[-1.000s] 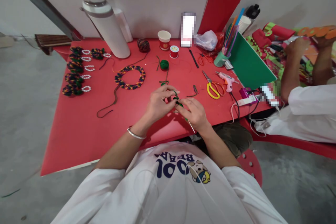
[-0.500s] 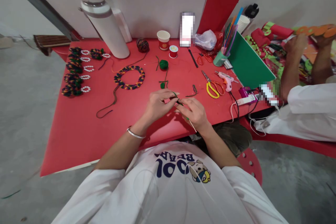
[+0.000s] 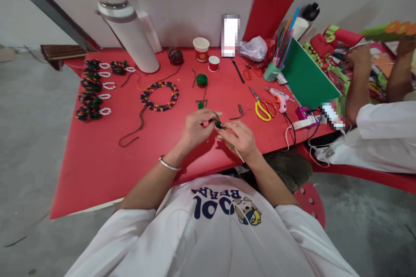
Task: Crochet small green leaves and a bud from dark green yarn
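Observation:
Between my fingertips is a small piece of dark green crochet work (image 3: pixel 218 125). My left hand (image 3: pixel 197 129) pinches it from the left, with a strand of green yarn running over the fingers. A thin crochet hook (image 3: pixel 238 154) is in my right hand (image 3: pixel 239 138); its pale shaft sticks out below the palm, and its tip is hidden at the work. Just beyond my hands lie a small green bundle (image 3: pixel 200 105) and a green yarn ball (image 3: pixel 202 80). A short dark yarn loop (image 3: pixel 240 111) rests to the right.
A multicoloured crocheted ring (image 3: pixel 159 96) and several beaded scrunchies (image 3: pixel 91 98) lie left on the red table (image 3: pixel 107 164). Yellow-and-orange-handled scissors (image 3: pixel 261 106), a pink glue gun (image 3: pixel 281 98) and a pen cup (image 3: pixel 272 72) stand right. Another person's arms (image 3: pixel 360 78) work beyond the green divider (image 3: pixel 308 75).
The green crochet work shows more clearly between my fingertips now. My hands have barely moved. At the far right, the other person's hands have shifted with the green and orange piece.

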A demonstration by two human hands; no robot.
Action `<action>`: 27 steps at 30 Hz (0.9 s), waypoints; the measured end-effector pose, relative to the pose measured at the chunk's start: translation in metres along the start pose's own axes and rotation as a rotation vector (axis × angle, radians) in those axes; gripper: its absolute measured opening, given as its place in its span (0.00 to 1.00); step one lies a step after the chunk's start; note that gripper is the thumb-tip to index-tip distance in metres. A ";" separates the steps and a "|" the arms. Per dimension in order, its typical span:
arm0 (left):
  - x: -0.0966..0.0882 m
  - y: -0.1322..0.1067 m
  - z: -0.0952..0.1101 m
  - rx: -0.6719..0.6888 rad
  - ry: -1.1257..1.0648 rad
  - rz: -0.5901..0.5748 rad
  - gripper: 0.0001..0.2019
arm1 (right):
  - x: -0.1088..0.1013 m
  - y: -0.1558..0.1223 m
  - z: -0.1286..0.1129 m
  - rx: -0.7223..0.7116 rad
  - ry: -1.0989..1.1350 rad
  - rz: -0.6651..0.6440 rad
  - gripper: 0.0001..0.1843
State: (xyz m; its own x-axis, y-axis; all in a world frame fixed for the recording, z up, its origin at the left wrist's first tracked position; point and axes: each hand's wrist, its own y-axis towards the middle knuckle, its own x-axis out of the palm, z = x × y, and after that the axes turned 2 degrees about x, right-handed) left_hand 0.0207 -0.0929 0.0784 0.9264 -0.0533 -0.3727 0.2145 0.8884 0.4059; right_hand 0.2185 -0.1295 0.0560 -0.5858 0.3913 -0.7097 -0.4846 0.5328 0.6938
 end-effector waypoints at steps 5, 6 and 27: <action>0.000 -0.002 -0.002 0.081 0.037 -0.032 0.07 | 0.001 -0.003 0.003 0.063 0.014 -0.029 0.09; 0.000 -0.002 -0.003 0.106 0.035 -0.040 0.05 | 0.001 -0.004 0.003 0.067 0.023 -0.028 0.10; 0.007 -0.001 -0.011 -0.172 -0.080 -0.072 0.03 | 0.004 -0.004 -0.003 0.000 -0.062 -0.017 0.10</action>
State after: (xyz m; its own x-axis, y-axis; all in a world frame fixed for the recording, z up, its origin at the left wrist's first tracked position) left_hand 0.0232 -0.0885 0.0662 0.9338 -0.1494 -0.3252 0.2312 0.9455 0.2295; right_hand 0.2162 -0.1325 0.0509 -0.5364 0.4274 -0.7277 -0.4942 0.5399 0.6814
